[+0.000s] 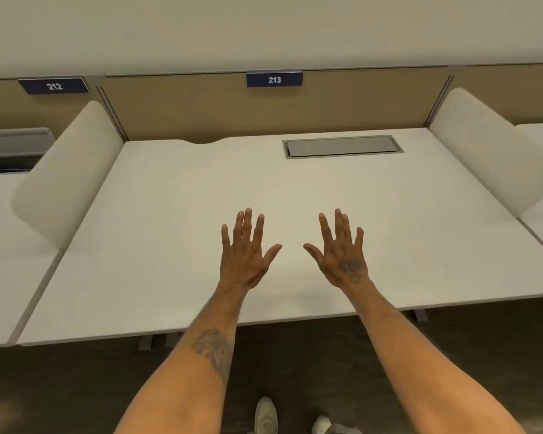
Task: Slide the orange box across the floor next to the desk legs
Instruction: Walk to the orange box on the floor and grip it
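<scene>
My left hand [244, 252] and my right hand [340, 252] are stretched out side by side above the white desk [170, 220], palms down, fingers straight and spread, holding nothing. No orange box is in view. Grey desk legs show under the front edge, one desk leg [146, 342] at the left and another desk leg [420, 314] at the right. The dark floor [60, 386] lies in front of the desk.
White curved dividers stand at the left divider [66, 173] and the right divider [483, 155]. A grey cable hatch [342, 146] sits at the back of the desk. Signs 212 and 213 [274, 79] hang on the tan back panel. My shoes [265, 416] are on the floor.
</scene>
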Action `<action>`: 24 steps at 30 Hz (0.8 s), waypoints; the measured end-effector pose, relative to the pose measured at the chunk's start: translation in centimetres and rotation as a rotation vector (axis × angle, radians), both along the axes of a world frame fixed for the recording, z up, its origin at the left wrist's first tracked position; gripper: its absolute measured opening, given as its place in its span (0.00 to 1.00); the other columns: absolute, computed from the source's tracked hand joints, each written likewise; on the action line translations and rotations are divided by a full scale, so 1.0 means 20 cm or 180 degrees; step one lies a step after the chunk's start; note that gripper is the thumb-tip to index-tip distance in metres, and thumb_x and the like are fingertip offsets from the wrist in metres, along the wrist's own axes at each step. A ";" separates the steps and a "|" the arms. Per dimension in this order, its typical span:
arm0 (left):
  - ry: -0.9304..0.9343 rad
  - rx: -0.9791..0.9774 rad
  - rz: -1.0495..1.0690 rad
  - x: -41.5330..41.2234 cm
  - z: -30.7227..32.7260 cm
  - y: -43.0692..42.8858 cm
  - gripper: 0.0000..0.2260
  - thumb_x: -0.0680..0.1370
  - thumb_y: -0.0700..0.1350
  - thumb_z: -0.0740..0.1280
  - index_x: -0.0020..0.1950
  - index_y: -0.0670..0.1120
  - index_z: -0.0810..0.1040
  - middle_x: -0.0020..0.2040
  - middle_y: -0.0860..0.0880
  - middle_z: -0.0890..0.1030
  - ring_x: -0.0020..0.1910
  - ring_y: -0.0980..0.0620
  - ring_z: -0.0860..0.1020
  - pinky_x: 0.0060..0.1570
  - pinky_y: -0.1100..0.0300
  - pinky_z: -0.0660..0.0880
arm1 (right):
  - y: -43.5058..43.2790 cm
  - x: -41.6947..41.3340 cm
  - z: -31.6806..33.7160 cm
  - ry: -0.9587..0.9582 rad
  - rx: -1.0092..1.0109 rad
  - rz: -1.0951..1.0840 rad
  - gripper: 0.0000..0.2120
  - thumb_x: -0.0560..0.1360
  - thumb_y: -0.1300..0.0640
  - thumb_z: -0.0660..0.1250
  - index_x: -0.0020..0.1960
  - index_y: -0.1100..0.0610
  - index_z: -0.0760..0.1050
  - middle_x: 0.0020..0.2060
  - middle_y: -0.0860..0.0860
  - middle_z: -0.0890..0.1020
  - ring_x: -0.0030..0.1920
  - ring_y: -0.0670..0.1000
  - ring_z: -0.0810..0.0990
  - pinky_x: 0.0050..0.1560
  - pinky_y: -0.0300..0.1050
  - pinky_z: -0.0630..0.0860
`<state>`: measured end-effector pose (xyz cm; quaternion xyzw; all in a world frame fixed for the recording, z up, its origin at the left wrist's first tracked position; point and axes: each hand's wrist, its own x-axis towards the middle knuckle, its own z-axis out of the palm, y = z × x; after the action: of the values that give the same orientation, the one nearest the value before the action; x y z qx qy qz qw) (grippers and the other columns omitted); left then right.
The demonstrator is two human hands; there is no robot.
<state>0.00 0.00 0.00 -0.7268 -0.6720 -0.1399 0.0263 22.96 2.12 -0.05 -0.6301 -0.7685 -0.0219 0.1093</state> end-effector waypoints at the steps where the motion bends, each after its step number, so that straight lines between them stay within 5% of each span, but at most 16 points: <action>1: 0.0024 -0.0032 0.0034 0.00 0.01 -0.03 0.37 0.78 0.69 0.42 0.81 0.49 0.44 0.81 0.44 0.43 0.80 0.45 0.41 0.75 0.39 0.38 | -0.02 0.00 0.01 -0.0011 -0.0051 0.0024 0.39 0.78 0.31 0.44 0.81 0.52 0.44 0.80 0.60 0.47 0.79 0.62 0.49 0.73 0.69 0.51; 7: 0.0189 -0.0046 0.0143 0.08 0.02 -0.25 0.37 0.79 0.68 0.46 0.81 0.49 0.42 0.81 0.45 0.40 0.79 0.47 0.37 0.74 0.41 0.33 | -0.21 0.07 0.02 -0.0133 -0.0005 0.0119 0.39 0.77 0.30 0.41 0.81 0.51 0.41 0.80 0.59 0.45 0.79 0.61 0.47 0.74 0.68 0.49; 15: 0.0178 -0.0030 0.0289 0.31 0.05 -0.67 0.38 0.77 0.70 0.39 0.80 0.49 0.37 0.81 0.45 0.37 0.79 0.46 0.36 0.74 0.38 0.37 | -0.55 0.26 0.05 -0.0222 -0.0107 0.0409 0.39 0.76 0.30 0.38 0.79 0.50 0.34 0.79 0.58 0.38 0.79 0.60 0.41 0.74 0.67 0.45; 24: 0.0201 -0.0025 0.0549 0.39 0.05 -1.13 0.38 0.78 0.69 0.46 0.80 0.48 0.37 0.80 0.44 0.36 0.79 0.45 0.36 0.74 0.39 0.35 | -0.90 0.35 0.05 -0.0265 -0.0114 0.0735 0.39 0.77 0.29 0.39 0.79 0.49 0.34 0.79 0.59 0.37 0.79 0.61 0.40 0.73 0.67 0.43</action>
<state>7.73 -22.66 0.96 -0.6703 -0.7315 -0.1115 0.0567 29.93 -15.88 0.87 -0.5378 -0.8401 -0.0217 0.0678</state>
